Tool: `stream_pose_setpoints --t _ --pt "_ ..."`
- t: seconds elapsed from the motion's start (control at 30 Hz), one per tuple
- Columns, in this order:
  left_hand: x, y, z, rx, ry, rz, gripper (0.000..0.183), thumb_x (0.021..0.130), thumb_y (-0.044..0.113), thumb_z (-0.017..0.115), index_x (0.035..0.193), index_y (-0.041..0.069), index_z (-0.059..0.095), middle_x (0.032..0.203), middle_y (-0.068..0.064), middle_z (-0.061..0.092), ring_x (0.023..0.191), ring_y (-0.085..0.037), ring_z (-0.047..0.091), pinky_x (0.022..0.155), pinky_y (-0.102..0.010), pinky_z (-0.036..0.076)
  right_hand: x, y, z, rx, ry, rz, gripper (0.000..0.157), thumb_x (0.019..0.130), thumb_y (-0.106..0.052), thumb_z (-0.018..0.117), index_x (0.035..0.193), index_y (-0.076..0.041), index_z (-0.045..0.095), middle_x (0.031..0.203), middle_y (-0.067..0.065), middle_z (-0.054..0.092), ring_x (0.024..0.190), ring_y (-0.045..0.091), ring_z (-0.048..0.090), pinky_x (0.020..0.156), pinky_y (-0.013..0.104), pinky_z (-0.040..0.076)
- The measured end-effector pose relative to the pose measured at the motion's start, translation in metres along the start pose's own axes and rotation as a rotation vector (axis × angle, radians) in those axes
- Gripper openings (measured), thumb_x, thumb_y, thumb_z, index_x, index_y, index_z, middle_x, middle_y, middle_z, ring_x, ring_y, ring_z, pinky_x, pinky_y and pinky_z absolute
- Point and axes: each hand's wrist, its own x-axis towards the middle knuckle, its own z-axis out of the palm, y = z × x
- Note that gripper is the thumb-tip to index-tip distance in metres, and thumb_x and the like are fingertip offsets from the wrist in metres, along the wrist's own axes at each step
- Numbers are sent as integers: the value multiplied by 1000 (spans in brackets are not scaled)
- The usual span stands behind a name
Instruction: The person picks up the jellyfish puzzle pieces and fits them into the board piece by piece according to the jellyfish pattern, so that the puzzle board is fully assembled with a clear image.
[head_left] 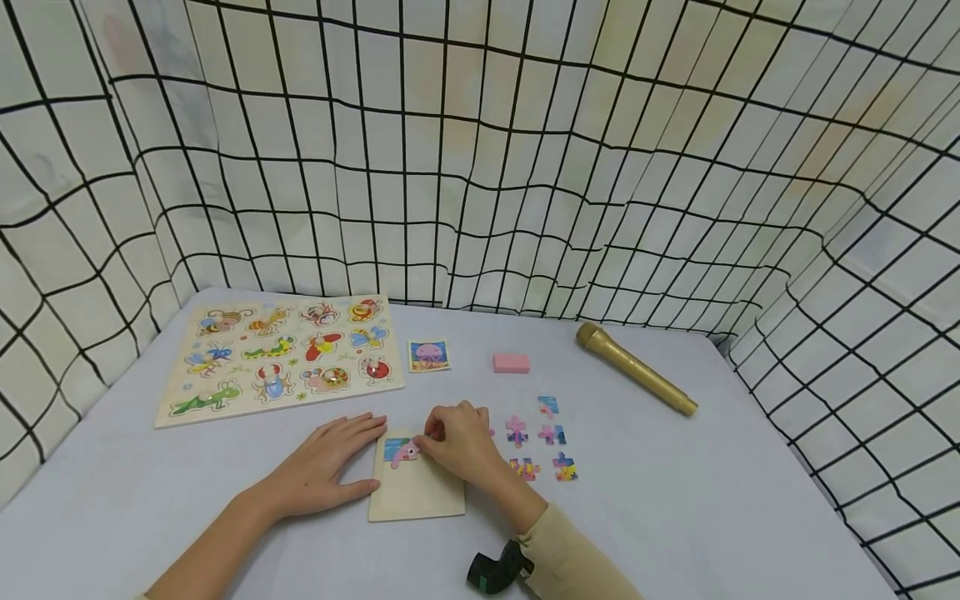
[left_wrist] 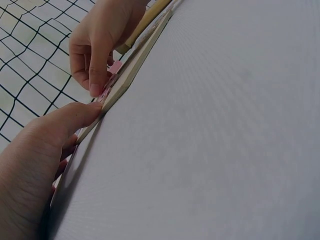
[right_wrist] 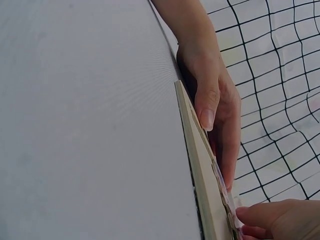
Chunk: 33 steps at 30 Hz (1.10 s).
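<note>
Two hands meet over the wooden board (head_left: 420, 498) without touching each other: the left hand (head_left: 330, 467) lies with fingers extended, its thumb on the board's left edge, while the right hand (head_left: 459, 442) pinches a pink puzzle piece (head_left: 409, 451) with thumb and curled fingers towards the board's far edge. Nearest, beside the right sleeve (head_left: 577, 554), is a black device (head_left: 495, 571).

As far as can be judged, the picture is only begun: some blue and pink shows at the board's far-left corner, and the near part is bare wood. Whether that corner holds one piece or two, the fingers hide.

Off the board's right edge, five loose pieces (head_left: 566, 468) lie plainly in view on the white surface (head_left: 675, 500), unplaced, with a bit of pink beside the right hand.

Farther off, an insect board (head_left: 247, 402) fills the surface's far-left corner; rightward come a jellyfish card (head_left: 429, 356), a pink block (head_left: 511, 363) and a gold microphone (head_left: 636, 368). Black netting (head_left: 480, 121) rises beyond the far edge.
</note>
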Motion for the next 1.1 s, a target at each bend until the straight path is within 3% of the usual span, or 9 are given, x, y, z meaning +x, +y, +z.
stream_pose_setpoints --t 0.57,0.93,1.1 --pt "1 0 0 2 -2 0 71 80 50 62 135 7 45 140 -6 42 131 -27 32 105 -47 20 1 3 -3 6 2 -23 11 80 -26 69 73 -19 65 60 -17 51 64 3 41 66 27 28" --pt "-1 -1 2 -3 15 15 71 81 51 61 135 7 46 140 -5 41 131 -26 32 105 -46 20 4 11 -17 40 -24 -23 7 82 -20 66 76 -17 67 66 -14 58 66 4 45 69 29 35" --pt "-1 -2 2 2 31 33 70 81 50 61 135 7 46 140 -4 41 131 -25 32 105 -45 20 4 21 -27 38 8 -1 7 83 -18 66 77 -15 66 68 -12 60 66 7 45 67 26 36"
